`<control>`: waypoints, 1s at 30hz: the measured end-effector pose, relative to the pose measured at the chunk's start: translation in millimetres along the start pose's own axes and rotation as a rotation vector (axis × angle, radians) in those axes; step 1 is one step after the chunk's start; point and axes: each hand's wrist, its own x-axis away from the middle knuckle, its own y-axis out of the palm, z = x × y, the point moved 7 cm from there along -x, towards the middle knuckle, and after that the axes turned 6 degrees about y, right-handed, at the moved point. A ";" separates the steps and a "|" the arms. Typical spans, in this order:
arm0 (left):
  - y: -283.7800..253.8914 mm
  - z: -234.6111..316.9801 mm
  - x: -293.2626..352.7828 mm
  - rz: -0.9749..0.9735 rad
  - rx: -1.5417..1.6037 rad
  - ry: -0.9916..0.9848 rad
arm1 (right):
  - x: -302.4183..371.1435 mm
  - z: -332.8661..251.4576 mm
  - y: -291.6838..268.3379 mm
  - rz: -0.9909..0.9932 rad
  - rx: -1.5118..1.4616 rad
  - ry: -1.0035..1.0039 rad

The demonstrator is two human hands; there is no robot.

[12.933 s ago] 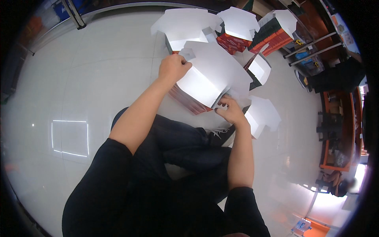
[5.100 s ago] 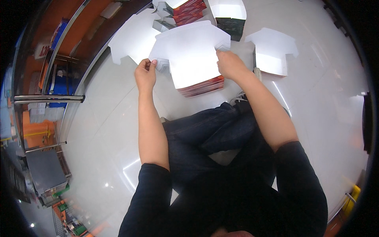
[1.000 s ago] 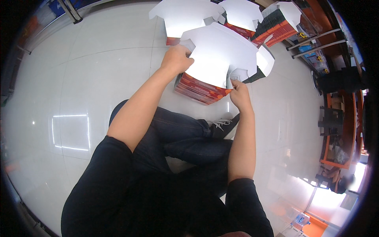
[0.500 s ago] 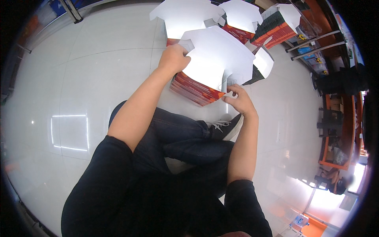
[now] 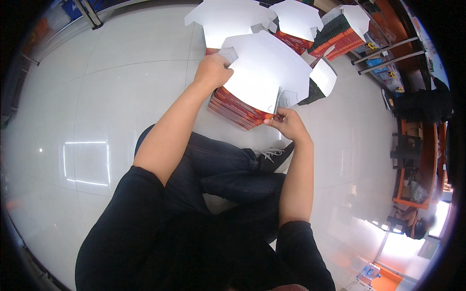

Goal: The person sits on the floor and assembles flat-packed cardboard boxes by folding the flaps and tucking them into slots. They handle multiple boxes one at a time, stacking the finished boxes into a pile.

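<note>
A stack of carton blanks (image 5: 257, 72) stands on the floor in front of me, white on top, with red and orange printed layers along its near side. My left hand (image 5: 212, 72) is closed on the stack's left edge, beside a folded flap; some fingertips are hidden behind the card. At the near right corner my right hand (image 5: 288, 123) pinches the edge between thumb and fingers, just below the right-hand flap. How many sheets each hand grips cannot be seen.
Behind it are more carton stacks: a white-topped one (image 5: 233, 22), a smaller one (image 5: 297, 19) and a red and dark one (image 5: 340, 34). A dark carton piece (image 5: 323, 80) lies to the right. My shoe (image 5: 276, 157) is close to the stack. Metal-legged shelving (image 5: 388, 56) lines the right.
My right hand has shifted slightly left, its thumb and fingers closing on the stack's near right corner. The left hand stays at the left edge, almost unmoved.
</note>
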 end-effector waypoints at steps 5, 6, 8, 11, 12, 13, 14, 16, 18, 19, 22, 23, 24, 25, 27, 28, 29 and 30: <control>-0.3 1.5 4.2 0.065 -0.028 0.059 | -1.0 -8.5 3.6 -0.067 0.079 0.065; 0.0 2.5 6.0 0.100 -0.033 0.086 | -1.4 -8.2 3.7 -0.076 0.098 0.071; 3.1 12.3 7.6 0.094 -0.039 0.100 | -8.8 27.7 -3.5 0.042 -0.122 0.022; 2.2 10.1 9.9 0.103 -0.084 0.113 | -11.0 25.0 -13.4 0.107 -0.425 0.135; 1.8 8.4 10.8 0.108 -0.104 0.120 | -9.7 20.1 -14.2 0.112 -0.521 0.207; 2.0 11.8 11.1 0.098 -0.089 0.119 | -8.8 19.2 -12.2 0.077 -0.417 0.197; 2.1 15.9 11.9 0.088 -0.075 0.118 | -7.8 19.5 -9.4 0.042 -0.314 0.187; 4.0 16.0 10.6 0.066 -0.072 0.099 | -8.8 20.3 -4.4 0.007 -0.199 0.162; 9.1 8.8 6.4 0.043 -0.095 0.064 | -13.1 22.1 0.5 0.009 -0.176 0.131; 9.6 10.0 6.8 0.067 -0.109 0.084 | -15.1 25.9 2.8 0.014 -0.143 0.107; 13.2 11.8 7.2 0.116 -0.164 0.137 | -21.7 39.4 10.7 0.021 -0.112 0.072; 15.0 10.9 5.5 0.119 -0.188 0.149 | -24.5 44.5 12.6 0.017 -0.148 0.087; 16.8 10.3 3.4 0.122 -0.213 0.162 | -27.3 49.6 13.8 0.014 -0.183 0.103; 17.3 10.7 4.1 0.128 -0.227 0.156 | -29.2 52.6 10.7 0.066 -0.146 0.098; 19.7 13.2 5.3 0.139 -0.253 0.147 | -30.7 59.8 2.6 0.166 -0.095 0.101; 19.8 10.8 5.3 0.121 -0.236 0.121 | -31.5 58.1 1.2 0.206 -0.085 0.102; 20.3 8.8 4.8 0.105 -0.218 0.097 | -27.5 48.6 -1.5 0.241 -0.098 0.112; 20.7 6.5 4.5 0.088 -0.200 0.073 | -23.6 39.4 -5.6 0.275 -0.112 0.122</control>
